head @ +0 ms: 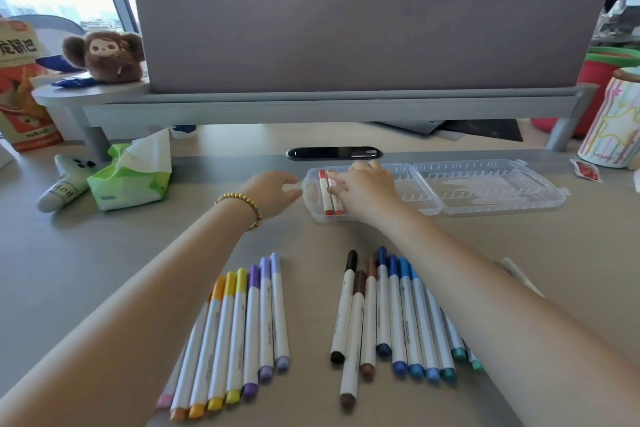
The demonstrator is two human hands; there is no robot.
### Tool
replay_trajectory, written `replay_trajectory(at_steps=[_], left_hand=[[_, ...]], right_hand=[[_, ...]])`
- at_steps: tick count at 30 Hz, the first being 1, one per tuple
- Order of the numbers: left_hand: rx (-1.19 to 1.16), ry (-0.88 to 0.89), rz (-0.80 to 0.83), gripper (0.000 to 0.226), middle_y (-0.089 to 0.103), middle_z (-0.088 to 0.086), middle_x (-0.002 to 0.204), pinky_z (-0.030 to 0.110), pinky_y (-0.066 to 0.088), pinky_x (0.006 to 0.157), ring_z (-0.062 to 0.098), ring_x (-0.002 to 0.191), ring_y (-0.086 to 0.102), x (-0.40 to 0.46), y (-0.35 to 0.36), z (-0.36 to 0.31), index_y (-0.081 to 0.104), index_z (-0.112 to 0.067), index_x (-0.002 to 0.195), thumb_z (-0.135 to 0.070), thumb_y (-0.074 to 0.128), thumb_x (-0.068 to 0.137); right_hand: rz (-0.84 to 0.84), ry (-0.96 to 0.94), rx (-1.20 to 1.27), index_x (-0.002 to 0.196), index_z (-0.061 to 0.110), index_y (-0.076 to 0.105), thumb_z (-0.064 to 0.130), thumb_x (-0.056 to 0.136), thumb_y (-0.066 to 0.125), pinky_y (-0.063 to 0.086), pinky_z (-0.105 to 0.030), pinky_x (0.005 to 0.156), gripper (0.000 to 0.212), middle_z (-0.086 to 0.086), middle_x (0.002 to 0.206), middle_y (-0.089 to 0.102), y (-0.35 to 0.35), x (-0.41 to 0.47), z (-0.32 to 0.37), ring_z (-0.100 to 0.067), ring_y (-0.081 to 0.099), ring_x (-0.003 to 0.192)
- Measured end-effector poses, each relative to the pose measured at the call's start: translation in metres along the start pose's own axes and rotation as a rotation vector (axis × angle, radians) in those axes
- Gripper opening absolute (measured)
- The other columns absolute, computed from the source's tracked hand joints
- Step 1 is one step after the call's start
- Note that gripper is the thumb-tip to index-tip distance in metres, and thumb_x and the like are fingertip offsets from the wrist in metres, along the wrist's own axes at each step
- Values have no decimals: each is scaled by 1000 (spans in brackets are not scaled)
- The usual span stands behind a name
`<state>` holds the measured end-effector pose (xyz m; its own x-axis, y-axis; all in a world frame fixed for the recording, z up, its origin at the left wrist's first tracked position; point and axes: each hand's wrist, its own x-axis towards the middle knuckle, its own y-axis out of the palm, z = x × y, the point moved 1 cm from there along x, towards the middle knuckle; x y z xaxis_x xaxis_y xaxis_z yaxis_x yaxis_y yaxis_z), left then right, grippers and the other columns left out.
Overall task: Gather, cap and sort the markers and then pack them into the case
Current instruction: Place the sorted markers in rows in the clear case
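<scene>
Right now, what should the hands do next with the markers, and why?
Probably lift the right hand off the two orange-red markers seated at the left end of the clear case and reach for the orange marker, since the slots beside them are free.

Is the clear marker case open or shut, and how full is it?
Open: the clear case lies with its lid spread flat to the right. Nearly empty: two red-orange markers sit at its left end, under the right hand.
</scene>
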<state>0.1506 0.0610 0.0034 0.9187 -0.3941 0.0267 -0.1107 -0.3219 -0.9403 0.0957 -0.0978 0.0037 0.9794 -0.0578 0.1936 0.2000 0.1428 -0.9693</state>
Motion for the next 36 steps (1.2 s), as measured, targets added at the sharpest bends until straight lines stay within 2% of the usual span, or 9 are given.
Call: replay_trajectory(at_steps=[2,6,11,15,19,23,27,31,36], left_hand=[[0,-29,-89,42,51,7,135,32,38,101,24,121,49,-20,-12,9,47,-15,134,-33,44,97],[-63,-96,-271,31,62,8,114,31,45,87,22,96,56,-72,-30,37,57,-13,120,-28,49,94],[-102,-241,-371,23,54,2,93,27,39,73,18,81,48,-136,-31,75,55,-11,108,-27,52,93],[-134,-337,-318,22,54,4,92,28,38,70,19,83,48,-167,-23,96,54,-11,102,-31,53,92],[-211,-362,-194,26,57,6,92,29,41,75,21,85,51,-181,-21,105,57,-10,96,-35,53,91],[-144,-338,-96,28,55,1,83,26,37,70,19,82,50,-182,-19,99,57,-12,90,-40,53,90],[-89,-352,-103,25,55,3,78,26,38,62,19,74,49,-182,-16,91,55,-12,79,-35,55,88],[84,-345,-108,46,50,6,59,25,36,48,19,56,46,-182,-16,89,48,-8,61,-43,49,91],[-20,-375,-138,49,51,3,52,21,38,48,15,50,48,-183,-26,96,48,-9,54,-41,51,90]], right_hand=[[-82,-6,81,125,30,59,33,99,39,29,-35,90,33,-8,123,52,-5,-13,11,-29,37,119],[-141,-34,224,107,23,68,24,95,45,30,-30,83,26,-7,115,58,-8,-41,49,-30,41,117],[-120,-76,338,102,20,70,19,93,47,39,-37,97,24,-9,112,62,3,-74,100,-33,43,123],[-106,-90,376,103,22,69,21,94,48,41,-32,86,23,-5,109,66,8,-99,128,-29,51,110],[-111,-115,311,107,21,67,22,96,45,34,-30,80,25,-5,111,62,15,-119,140,-27,47,109],[-122,-93,259,110,20,65,22,98,42,30,-30,77,26,-5,111,60,16,-126,132,-25,46,105],[-109,-87,268,112,20,64,21,99,39,27,-28,76,28,-5,111,59,16,-127,135,-25,45,106],[-95,-127,244,114,20,63,21,99,38,27,-29,77,29,-4,112,58,14,-130,146,-24,44,107],[-66,-155,250,115,21,63,23,98,41,29,-31,79,27,-4,114,57,11,-135,158,-25,43,108]])
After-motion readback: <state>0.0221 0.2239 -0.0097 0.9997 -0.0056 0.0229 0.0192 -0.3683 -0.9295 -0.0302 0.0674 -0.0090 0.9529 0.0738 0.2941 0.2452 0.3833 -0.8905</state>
